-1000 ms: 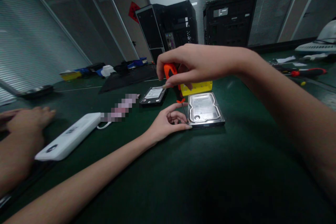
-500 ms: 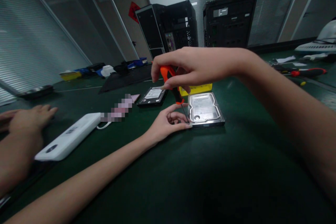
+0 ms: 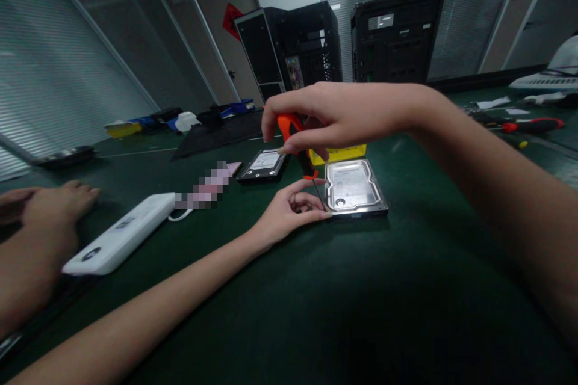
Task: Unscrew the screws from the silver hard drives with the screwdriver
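A silver hard drive [image 3: 352, 186] lies flat on the dark green table [image 3: 289, 313]. My left hand [image 3: 293, 210] grips its left edge, thumb at the near left corner and fingers curled along the side. Above it, my right hand [image 3: 311, 117] is closed round the orange and black handle of a screwdriver [image 3: 309, 165]. The screwdriver leans, its thin shaft running down to the drive's near left corner; the tip is too small to make out. Just behind the silver drive is a yellow tray [image 3: 345, 152]. Left of the tray lies a second, black-edged hard drive [image 3: 264, 165].
A white power bank [image 3: 121, 231] with a short cable lies at the left, beside another person's hands [image 3: 58, 207]. Black computer cases [image 3: 307, 42] stand at the back. Red-handled pliers [image 3: 533, 126] and other tools lie at the right. Blue and yellow bins sit far left.
The view has shifted very slightly. Both my hands, the screwdriver and the silver drive keep the same places relative to each other.
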The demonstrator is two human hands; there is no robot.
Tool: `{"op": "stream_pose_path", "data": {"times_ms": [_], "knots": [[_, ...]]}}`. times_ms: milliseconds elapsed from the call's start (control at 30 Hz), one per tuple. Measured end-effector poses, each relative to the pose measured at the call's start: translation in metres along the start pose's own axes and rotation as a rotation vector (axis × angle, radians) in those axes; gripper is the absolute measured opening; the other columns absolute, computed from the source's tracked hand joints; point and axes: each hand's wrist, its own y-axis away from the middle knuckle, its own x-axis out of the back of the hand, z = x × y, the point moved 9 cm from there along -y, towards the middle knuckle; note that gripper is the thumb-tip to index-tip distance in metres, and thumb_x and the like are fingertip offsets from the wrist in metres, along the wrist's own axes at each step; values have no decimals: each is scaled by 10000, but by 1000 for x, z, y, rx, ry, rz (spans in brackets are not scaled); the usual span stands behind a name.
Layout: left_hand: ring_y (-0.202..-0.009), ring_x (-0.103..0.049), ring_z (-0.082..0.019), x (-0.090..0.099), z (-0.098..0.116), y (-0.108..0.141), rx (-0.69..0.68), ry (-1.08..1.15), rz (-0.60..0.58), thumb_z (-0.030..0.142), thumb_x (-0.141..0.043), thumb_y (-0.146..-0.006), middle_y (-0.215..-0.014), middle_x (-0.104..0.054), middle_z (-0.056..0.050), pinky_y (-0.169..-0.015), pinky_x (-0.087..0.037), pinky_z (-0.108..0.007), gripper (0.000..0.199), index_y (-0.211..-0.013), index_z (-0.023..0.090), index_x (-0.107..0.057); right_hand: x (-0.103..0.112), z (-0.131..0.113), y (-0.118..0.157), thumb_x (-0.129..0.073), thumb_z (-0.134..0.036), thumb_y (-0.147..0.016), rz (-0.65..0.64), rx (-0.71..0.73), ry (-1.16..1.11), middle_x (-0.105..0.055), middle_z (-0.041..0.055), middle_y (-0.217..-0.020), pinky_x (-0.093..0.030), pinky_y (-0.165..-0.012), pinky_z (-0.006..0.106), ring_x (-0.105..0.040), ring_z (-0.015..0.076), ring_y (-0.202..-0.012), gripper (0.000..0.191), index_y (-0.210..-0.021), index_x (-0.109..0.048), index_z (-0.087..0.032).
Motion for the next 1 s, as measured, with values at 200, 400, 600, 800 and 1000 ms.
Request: {"op": "stream_pose_path", "data": {"times_ms": [200, 400, 600, 800, 1000], "knots": [[-836, -621, -165, -1, 1, 1, 10, -7, -1, 252, -693, -707, -873, -660, -46, -844, -450, -340, 613, -1251, 161, -425, 0, 0, -2, -477, -308, -852, 3, 5, 8, -555, 34, -1055, -403, -616, 189, -537, 94, -810, 293, -1108, -484, -165], [-837, -609, -161, -2, 3, 1, -12, -20, -11, 258, -683, -716, -895, -647, -53, -813, -460, -331, 588, -1243, 162, -440, -1, -2, -5, -483, -332, -846, 10, -9, 20, -545, 26, -1060, -394, -584, 179, -522, 70, -736, 290, -1090, -471, -177], [-818, -589, -151, -3, 1, 0, -32, -62, -31, 255, -722, -676, -906, -631, -48, -705, -453, -268, 631, -1238, 178, -447, 1, 5, -5, -507, -365, -826, 36, -61, 62, -551, 29, -981, -368, -560, 177, -514, 74, -727, 294, -1031, -488, -155], [-809, -587, -144, -3, 0, -1, -45, -46, -22, 252, -709, -693, -873, -624, -36, -773, -450, -301, 599, -1228, 176, -451, 4, 6, -6, -517, -406, -808, 89, -67, 126, -547, 32, -912, -349, -548, 191, -503, 83, -725, 323, -976, -504, -131], [-803, -584, -146, -2, 1, -1, -27, -46, -17, 254, -689, -709, -864, -618, -33, -789, -449, -317, 581, -1229, 162, -449, 3, 6, -8, -528, -399, -805, 103, -60, 117, -540, 33, -894, -335, -550, 190, -487, 76, -707, 329, -971, -505, -115]]}}
